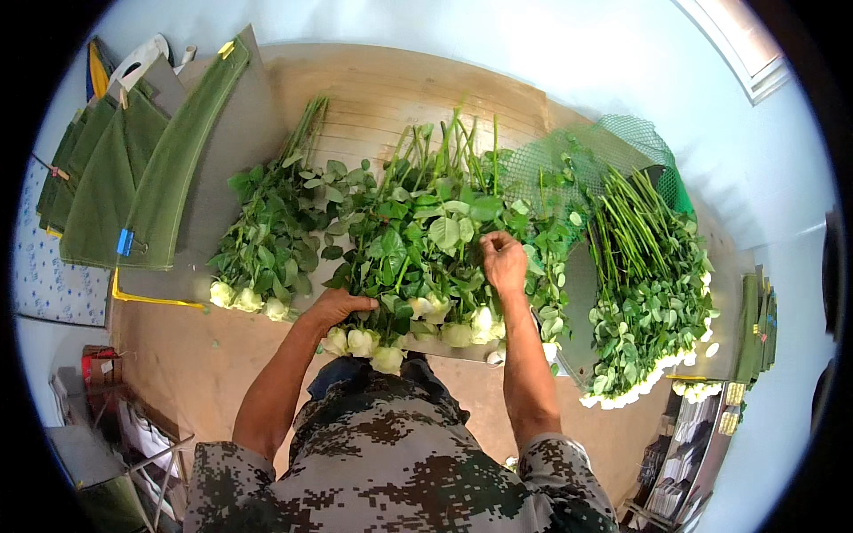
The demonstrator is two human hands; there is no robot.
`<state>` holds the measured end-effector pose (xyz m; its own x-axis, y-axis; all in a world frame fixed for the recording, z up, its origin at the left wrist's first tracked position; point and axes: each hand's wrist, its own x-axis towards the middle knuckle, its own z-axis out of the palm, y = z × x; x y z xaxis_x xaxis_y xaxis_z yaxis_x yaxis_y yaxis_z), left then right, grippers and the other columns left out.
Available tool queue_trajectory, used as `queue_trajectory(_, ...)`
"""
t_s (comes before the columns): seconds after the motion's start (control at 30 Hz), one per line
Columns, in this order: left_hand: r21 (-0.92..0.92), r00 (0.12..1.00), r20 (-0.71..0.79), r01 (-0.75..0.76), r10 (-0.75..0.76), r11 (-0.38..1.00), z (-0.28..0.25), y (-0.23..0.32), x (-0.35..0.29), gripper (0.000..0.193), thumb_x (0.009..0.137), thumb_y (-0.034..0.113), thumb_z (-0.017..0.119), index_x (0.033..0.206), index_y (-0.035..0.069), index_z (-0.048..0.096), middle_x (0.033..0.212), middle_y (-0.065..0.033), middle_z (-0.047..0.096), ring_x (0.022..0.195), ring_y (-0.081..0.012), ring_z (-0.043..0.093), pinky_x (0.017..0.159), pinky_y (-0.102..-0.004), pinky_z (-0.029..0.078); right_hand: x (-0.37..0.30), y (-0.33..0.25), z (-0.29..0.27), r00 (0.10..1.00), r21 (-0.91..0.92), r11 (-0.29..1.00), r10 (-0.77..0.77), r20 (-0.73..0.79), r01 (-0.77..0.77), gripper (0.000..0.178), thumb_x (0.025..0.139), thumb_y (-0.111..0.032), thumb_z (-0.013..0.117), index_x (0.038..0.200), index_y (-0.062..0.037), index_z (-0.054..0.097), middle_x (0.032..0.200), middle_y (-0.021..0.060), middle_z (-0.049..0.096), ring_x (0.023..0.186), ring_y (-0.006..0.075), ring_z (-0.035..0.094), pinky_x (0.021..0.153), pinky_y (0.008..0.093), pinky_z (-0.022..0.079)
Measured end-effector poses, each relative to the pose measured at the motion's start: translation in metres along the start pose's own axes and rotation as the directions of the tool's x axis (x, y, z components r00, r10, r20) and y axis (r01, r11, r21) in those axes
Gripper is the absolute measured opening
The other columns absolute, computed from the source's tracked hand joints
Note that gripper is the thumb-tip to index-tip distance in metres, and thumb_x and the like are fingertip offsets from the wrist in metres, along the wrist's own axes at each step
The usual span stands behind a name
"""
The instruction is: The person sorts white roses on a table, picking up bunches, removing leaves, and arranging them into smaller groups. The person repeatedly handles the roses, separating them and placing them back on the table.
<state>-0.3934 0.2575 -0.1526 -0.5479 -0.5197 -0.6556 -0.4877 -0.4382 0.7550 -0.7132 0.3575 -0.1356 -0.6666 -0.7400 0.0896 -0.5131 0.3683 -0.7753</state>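
Note:
Across the middle of the table lies a loose bunch of white roses (386, 358), heads toward me and cut stems pointing away. My left hand (340, 306) grips some of these roses just behind the heads; its thumb lies over the leaves and its other fingers are mostly hidden. Above the bunch's right side, my right hand (505, 261) is closed with curled fingertips at the leaves (444, 233). Whatever it pinches is too small or hidden to make out. To the left lies a smaller bunch of white roses (267, 240).
A large bundle of white roses (644, 293) lies on the right beside green netting (582, 147). Green cloths (164, 169) hang on an upright panel at the left, one with a blue clip (131, 242). Shelving with stacked papers (689, 444) stands at lower right.

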Motion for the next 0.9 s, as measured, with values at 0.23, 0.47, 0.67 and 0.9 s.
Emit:
queue_trajectory(0.23,-0.089,1.0,-0.014,0.019,-0.02,0.996,0.006,-0.002,0.007,0.045,0.07,0.026,0.077,0.102,-0.002,0.063,0.098,-0.009,0.064,0.083,-0.0173,0.059,0.075,-0.0329,0.046,0.008,0.006,-0.007,0.913,0.537,0.75,0.226,0.34,-0.386,0.023,0.083,-0.02,0.068,0.097,-0.0011,0.067,0.089,0.0065,0.068,0.081,0.0152,0.059,0.077,0.0286,0.046)
queue_trajectory(0.47,-0.045,0.996,-0.086,0.013,-0.017,0.999,0.017,0.043,-0.029,0.049,0.067,0.029,0.079,0.097,-0.006,0.064,0.094,-0.011,0.065,0.083,-0.0179,0.06,0.076,-0.0335,0.047,0.028,-0.025,-0.05,0.96,0.473,0.84,0.275,0.048,-0.264,0.015,0.087,-0.019,0.061,0.083,-0.0047,0.066,0.061,-0.0017,0.052,0.047,0.0066,0.041,0.041,0.0226,0.032)
queue_trajectory(0.67,-0.1,0.996,-0.09,-0.016,0.007,0.995,0.007,0.027,-0.017,0.041,0.069,0.026,0.079,0.096,-0.002,0.066,0.091,-0.0082,0.066,0.08,-0.0145,0.061,0.069,-0.0324,0.049,0.041,-0.009,-0.066,0.871,0.842,0.298,0.354,0.34,-0.449,0.026,0.094,-0.026,0.051,0.109,-0.0058,0.059,0.083,-0.0022,0.05,0.055,0.0049,0.038,0.042,0.017,0.032)
queue_trajectory(0.9,0.104,0.982,-0.186,-0.022,0.041,0.994,-0.014,-0.004,0.007,0.075,0.061,0.058,0.077,0.1,-0.005,0.06,0.092,-0.0115,0.061,0.084,-0.0199,0.056,0.071,-0.0374,0.045,-0.006,-0.105,0.009,0.844,0.781,0.324,0.266,0.467,-0.534,0.033,0.097,-0.029,0.044,0.115,-0.0046,0.057,0.091,0.0028,0.051,0.064,0.0082,0.043,0.048,0.0204,0.04)
